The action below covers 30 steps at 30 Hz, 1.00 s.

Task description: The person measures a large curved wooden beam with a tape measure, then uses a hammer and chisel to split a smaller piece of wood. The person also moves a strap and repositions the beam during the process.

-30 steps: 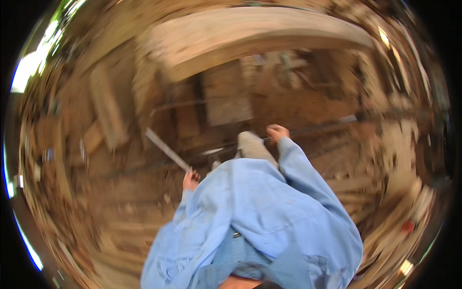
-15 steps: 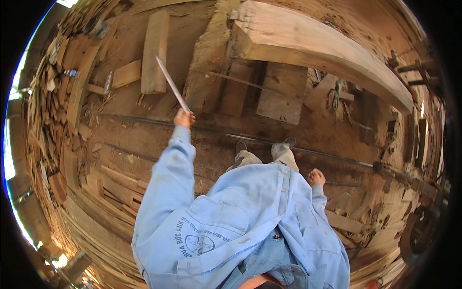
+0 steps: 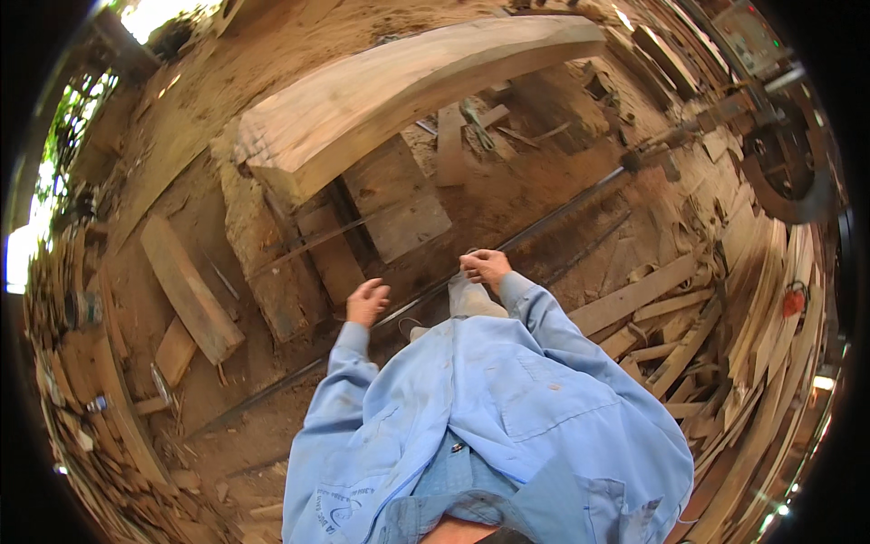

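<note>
The timber lies ahead of the person, beyond the rail that crosses the floor; the left hand and the right hand appear apart, near the rail. Left of the timber lies a block, with a strip just to its right. Planks lie heaped at the right, the wheel beyond them.

Through the head camera I see a dark wheel at upper right, wooden slats below it, and a clear bottle lying leftward.
</note>
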Tool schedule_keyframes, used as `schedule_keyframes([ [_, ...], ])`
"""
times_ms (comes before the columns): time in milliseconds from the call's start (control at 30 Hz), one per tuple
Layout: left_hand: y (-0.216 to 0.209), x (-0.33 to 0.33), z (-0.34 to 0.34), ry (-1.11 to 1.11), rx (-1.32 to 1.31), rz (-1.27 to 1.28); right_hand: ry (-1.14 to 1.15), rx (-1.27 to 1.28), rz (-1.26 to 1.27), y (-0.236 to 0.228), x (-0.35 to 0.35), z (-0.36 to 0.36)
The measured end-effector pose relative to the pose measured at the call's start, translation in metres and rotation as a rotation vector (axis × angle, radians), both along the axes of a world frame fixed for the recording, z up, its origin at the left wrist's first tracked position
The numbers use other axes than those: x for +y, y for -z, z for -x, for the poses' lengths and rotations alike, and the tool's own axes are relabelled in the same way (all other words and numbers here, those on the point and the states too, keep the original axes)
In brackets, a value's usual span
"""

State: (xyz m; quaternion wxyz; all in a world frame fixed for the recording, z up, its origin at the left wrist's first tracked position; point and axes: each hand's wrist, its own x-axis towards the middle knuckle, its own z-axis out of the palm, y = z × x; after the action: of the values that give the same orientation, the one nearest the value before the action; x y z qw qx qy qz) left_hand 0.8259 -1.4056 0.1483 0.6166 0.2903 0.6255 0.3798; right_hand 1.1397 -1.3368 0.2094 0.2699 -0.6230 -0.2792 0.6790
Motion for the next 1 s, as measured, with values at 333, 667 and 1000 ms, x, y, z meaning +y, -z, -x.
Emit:
schedule_keyframes([
  [333, -0.061, 0.066, -0.140, 0.362, 0.233, -0.387, -0.160, 0.089, -0.030, -0.005, 0.024, 0.005],
  [667, -0.057, 0.115, -0.208, 0.359, 0.304, -0.486, -0.181, 0.080, -0.136, 0.015, 0.067, -0.067],
  [1000, -0.053, 0.154, -0.236, 0.521, 0.419, -0.451, 0.062, 0.188, 0.021, 0.006, 0.068, -0.109],
])
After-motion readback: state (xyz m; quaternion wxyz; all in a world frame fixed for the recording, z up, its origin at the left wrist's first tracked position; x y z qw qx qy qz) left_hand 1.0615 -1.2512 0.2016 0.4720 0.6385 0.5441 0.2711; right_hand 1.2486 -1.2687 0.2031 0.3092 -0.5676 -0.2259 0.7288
